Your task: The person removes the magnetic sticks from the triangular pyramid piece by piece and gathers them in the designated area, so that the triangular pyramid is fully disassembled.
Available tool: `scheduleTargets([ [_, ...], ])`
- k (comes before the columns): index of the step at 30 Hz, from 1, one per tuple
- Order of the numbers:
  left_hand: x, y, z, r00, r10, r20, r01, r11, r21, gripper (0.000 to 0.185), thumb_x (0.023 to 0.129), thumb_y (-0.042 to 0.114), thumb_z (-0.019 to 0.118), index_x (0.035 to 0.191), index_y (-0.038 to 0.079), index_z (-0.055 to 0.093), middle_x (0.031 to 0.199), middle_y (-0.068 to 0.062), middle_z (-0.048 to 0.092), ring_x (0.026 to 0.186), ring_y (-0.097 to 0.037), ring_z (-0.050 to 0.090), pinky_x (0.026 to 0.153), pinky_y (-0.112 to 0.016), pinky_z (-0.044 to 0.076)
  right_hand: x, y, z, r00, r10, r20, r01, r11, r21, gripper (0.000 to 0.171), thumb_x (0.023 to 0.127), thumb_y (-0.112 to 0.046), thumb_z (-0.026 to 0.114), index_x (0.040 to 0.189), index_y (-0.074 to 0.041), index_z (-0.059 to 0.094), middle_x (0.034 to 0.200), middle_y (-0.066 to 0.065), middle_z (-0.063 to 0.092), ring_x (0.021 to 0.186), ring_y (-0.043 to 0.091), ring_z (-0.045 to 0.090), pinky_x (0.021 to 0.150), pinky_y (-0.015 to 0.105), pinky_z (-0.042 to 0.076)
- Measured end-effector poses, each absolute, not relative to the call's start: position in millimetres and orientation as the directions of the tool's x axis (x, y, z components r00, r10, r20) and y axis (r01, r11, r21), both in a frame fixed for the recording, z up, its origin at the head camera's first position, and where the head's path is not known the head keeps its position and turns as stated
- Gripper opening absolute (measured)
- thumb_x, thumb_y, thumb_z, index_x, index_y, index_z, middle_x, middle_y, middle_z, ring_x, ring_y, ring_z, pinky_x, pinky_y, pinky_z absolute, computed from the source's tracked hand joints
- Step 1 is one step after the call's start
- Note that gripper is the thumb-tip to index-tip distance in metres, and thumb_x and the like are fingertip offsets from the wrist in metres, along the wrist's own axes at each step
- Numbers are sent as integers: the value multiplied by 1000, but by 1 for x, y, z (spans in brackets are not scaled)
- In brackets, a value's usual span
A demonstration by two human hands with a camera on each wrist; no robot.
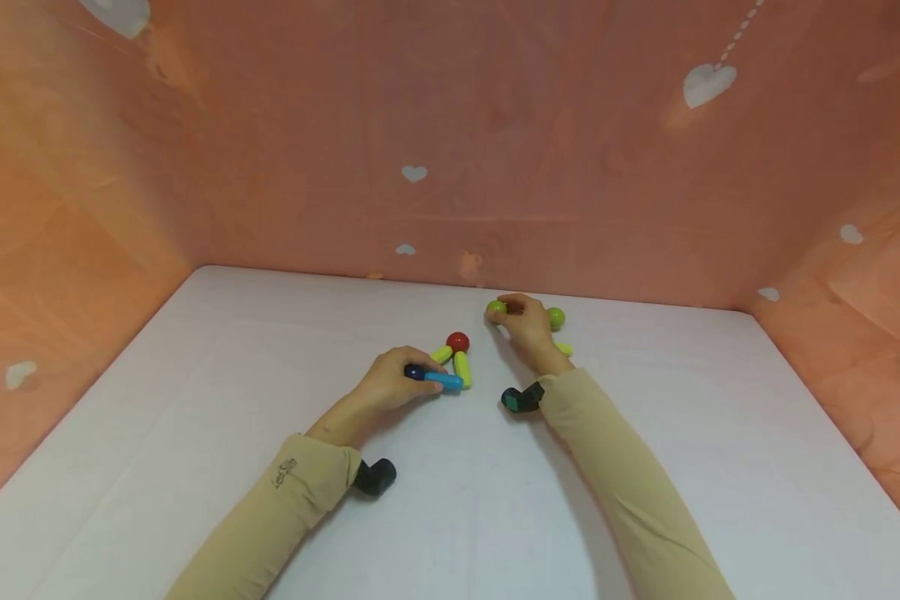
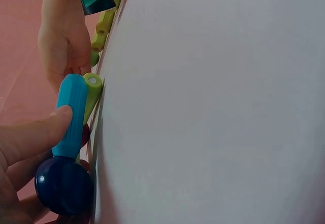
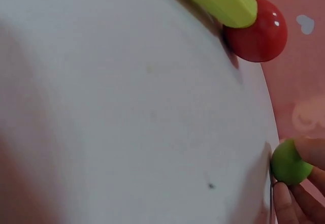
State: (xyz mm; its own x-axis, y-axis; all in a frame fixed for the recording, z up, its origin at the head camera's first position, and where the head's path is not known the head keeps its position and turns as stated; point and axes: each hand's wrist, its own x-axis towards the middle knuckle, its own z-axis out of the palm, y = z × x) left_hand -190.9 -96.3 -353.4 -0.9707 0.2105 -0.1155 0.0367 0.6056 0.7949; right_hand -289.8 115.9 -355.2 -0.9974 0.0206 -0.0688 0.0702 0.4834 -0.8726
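Note:
My left hand (image 1: 388, 379) grips a light blue rod (image 1: 444, 381) with a dark blue ball (image 1: 414, 372) at its near end. In the left wrist view the thumb presses along the blue rod (image 2: 72, 102), and the dark ball (image 2: 63, 186) sits below it. Farther back, my right hand (image 1: 528, 327) pinches a green ball (image 1: 497, 308) at the table surface; the right wrist view shows fingertips around this green ball (image 3: 288, 165). Between the hands lies a red ball (image 1: 457, 342), touched by two yellow-green rods (image 1: 462, 370) that spread toward me.
Just right of my right hand are another green ball (image 1: 557, 318) and a yellow-green rod (image 1: 564, 349), partly hidden by the wrist. The white table (image 1: 450, 500) ends at a pink-orange cloth (image 1: 450, 125) with hearts. Black wrist cameras (image 1: 375, 477) hang beside both sleeves.

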Motion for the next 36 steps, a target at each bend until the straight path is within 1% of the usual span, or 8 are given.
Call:
scheduleTargets([
  [5, -190, -96, -353, -971, 206, -121, 29, 604, 796, 21, 85, 14, 72, 105, 10, 72, 125, -13, 59, 123, -32, 50, 107, -47, 39, -291, 115, -358, -998, 15, -61, 61, 475, -878, 43, 88, -14, 67, 128, -1, 58, 124, 20, 59, 112, 28, 53, 88, 30, 47],
  [14, -190, -96, -353, -973, 200, -119, 25, 597, 802, 19, 85, 14, 73, 104, 10, 73, 124, -13, 60, 122, -32, 51, 106, -47, 39, -290, 114, -356, -997, 29, -71, 76, 478, -875, 47, 86, -14, 68, 130, -2, 55, 128, 21, 57, 119, 30, 52, 99, 38, 45],
  [25, -190, -95, -353, -974, 193, -122, 22, 608, 793, 19, 84, 15, 73, 103, 11, 73, 123, -12, 61, 121, -31, 51, 106, -48, 39, -290, 115, -356, -995, 32, -92, 96, 491, -866, 46, 88, -16, 68, 130, -1, 56, 129, 19, 57, 119, 30, 52, 100, 38, 45],
  [36, -188, -95, -352, -974, 194, -116, 25, 604, 796, 18, 84, 14, 73, 102, 11, 74, 121, -12, 61, 121, -31, 51, 106, -48, 39, -291, 116, -356, -994, 19, -103, 100, 469, -877, 47, 88, -15, 67, 131, -2, 55, 130, 19, 55, 120, 30, 51, 100, 38, 45],
])
